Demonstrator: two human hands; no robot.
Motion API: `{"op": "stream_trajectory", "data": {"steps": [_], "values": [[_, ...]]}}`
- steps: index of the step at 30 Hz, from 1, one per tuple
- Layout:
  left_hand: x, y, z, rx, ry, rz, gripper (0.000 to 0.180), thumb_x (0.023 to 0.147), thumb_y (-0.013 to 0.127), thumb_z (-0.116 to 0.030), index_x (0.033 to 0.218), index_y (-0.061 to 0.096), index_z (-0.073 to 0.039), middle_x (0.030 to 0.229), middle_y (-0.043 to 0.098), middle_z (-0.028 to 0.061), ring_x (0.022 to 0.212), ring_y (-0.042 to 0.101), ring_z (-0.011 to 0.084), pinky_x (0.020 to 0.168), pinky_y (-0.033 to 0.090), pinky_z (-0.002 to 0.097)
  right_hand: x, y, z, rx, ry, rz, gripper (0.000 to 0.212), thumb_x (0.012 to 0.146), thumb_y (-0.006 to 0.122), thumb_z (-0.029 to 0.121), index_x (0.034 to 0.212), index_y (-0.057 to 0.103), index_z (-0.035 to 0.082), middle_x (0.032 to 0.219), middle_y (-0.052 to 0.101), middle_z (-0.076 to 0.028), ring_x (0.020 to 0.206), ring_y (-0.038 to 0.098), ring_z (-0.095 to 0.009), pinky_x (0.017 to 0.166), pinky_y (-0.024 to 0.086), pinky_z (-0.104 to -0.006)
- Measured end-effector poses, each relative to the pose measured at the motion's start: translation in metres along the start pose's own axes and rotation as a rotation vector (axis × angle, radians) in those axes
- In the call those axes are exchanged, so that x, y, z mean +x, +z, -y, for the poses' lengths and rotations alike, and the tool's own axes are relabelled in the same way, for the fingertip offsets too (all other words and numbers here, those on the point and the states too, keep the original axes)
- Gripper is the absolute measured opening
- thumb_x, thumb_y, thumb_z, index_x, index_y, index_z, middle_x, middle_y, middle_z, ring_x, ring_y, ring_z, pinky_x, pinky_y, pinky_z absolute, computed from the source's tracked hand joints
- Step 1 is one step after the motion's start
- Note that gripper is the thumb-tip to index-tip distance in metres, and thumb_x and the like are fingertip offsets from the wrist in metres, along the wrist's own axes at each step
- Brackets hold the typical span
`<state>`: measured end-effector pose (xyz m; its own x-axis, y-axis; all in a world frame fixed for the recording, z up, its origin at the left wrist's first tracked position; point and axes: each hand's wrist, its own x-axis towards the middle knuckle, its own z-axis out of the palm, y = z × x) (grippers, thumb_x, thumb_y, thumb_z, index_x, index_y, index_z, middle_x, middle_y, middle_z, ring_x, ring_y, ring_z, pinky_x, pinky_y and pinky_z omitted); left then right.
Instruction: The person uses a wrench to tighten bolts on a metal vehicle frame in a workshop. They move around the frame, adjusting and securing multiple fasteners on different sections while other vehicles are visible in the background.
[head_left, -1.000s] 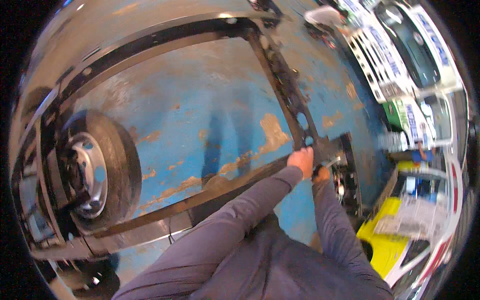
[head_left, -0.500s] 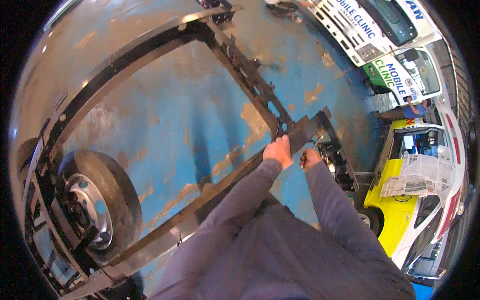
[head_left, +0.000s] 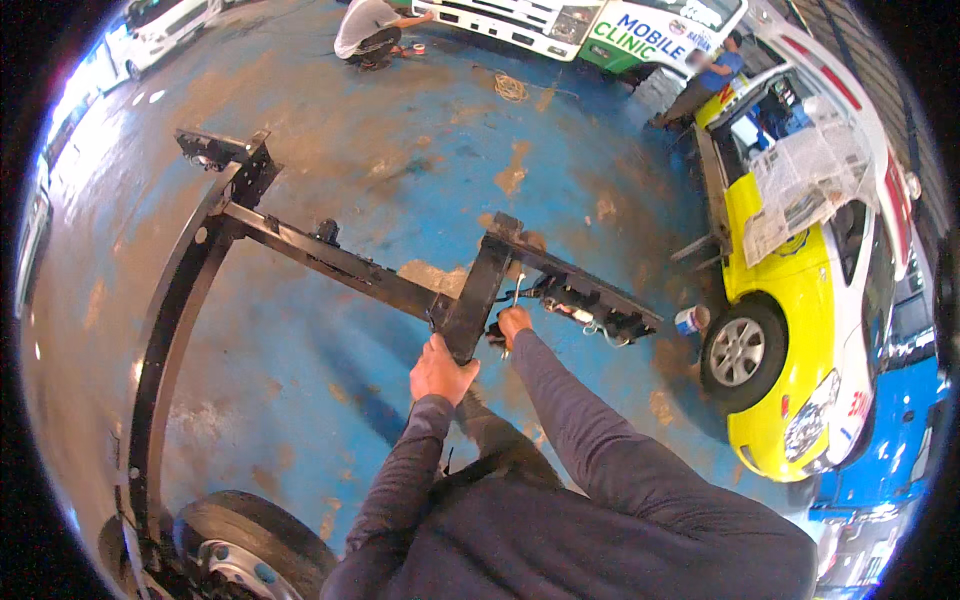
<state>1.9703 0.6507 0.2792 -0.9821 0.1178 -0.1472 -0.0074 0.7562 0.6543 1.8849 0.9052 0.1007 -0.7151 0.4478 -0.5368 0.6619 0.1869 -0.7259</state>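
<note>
A black metal vehicle chassis frame stands in front of me, its near rail [head_left: 478,295] meeting a cross-member [head_left: 345,268]. My left hand [head_left: 443,372] is closed on the rail's left side, just below that joint. On the rail's other side, my right hand [head_left: 514,322] is closed around a slim silver wrench [head_left: 519,288] that points up and away. A dark shape below the right hand cannot be made out. Beyond it, a bracket with a lamp and wiring [head_left: 590,307] extends right from the rail's end. The fingertips of both hands are partly hidden.
The curved far rail [head_left: 170,330] runs down the left to a wheel [head_left: 260,548]. At right stands a yellow-and-white car [head_left: 790,345] with newspaper [head_left: 805,175] on it, near a can [head_left: 691,320]. A coiled cord [head_left: 510,88], a crouching person [head_left: 365,30] and another person [head_left: 705,85] are farther off.
My view has shifted, so the frame and hands appear farther left and the lamp bracket shows more fully. Both hands remain near the rail's end, and the wrench now stands out more clearly.
</note>
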Motion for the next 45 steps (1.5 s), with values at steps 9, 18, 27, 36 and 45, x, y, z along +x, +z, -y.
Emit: {"op": "stream_trajectory", "data": {"steps": [9,18,27,36,45], "values": [[-0.009,-0.007,0.009,0.112,-0.121,-0.01,0.064,0.07,0.072,-0.045,0.11,0.045,-0.003,0.111,0.06,0.0182,0.1,0.061,0.0384,0.083,0.049,0.047,-0.102,0.011,0.078,0.087,0.038,-0.11,0.022,0.085,0.052,0.016,0.098,0.054,-0.002,0.089,0.064,-0.025,0.088,0.065,-0.04,0.073,0.051,-0.0499],[-0.02,0.011,-0.032,0.182,-0.128,-0.011,0.068,0.066,0.075,-0.051,0.111,0.05,-0.005,0.102,0.066,0.02,0.099,0.062,0.0403,0.085,0.048,0.0477,-0.221,-0.082,-0.12,-0.301,-0.423,0.258,0.024,0.085,0.051,0.018,0.104,0.055,0.004,0.095,0.063,-0.025,0.092,0.06,-0.045,0.077,0.046,-0.0534],[-0.006,0.033,0.0,-0.116,0.041,-0.098,0.058,0.072,0.077,-0.035,0.115,0.056,-0.002,0.098,0.066,0.015,0.089,0.063,0.03,0.082,0.049,0.0418,-0.263,-0.399,-0.446,-0.06,0.011,-0.005,0.027,0.068,0.064,0.008,0.095,0.063,0.001,0.08,0.063,-0.011,0.071,0.061,-0.025,0.062,0.05,-0.0387],[0.05,0.074,-0.243,-0.07,0.218,-0.366,0.036,0.084,0.065,-0.021,0.112,0.061,0.001,0.102,0.067,0.0148,0.093,0.063,0.0235,0.083,0.049,0.0351,-0.257,-0.599,-0.518,0.522,0.408,-0.502,0.013,0.084,0.051,0.007,0.095,0.054,0.013,0.067,0.057,-0.005,0.044,0.046,-0.012,0.034,0.033,-0.0258],[0.27,0.204,-0.227,0.928,-0.205,0.244,0.044,0.075,0.063,-0.037,0.108,0.07,-0.009,0.117,0.064,0.0172,0.111,0.061,0.0327,0.094,0.048,0.0404,-0.147,-0.639,-0.491,0.544,0.393,-0.215,0.017,0.084,0.056,0.011,0.101,0.058,0.006,0.066,0.061,-0.007,0.042,0.048,-0.013,0.036,0.038,-0.0288]]}}
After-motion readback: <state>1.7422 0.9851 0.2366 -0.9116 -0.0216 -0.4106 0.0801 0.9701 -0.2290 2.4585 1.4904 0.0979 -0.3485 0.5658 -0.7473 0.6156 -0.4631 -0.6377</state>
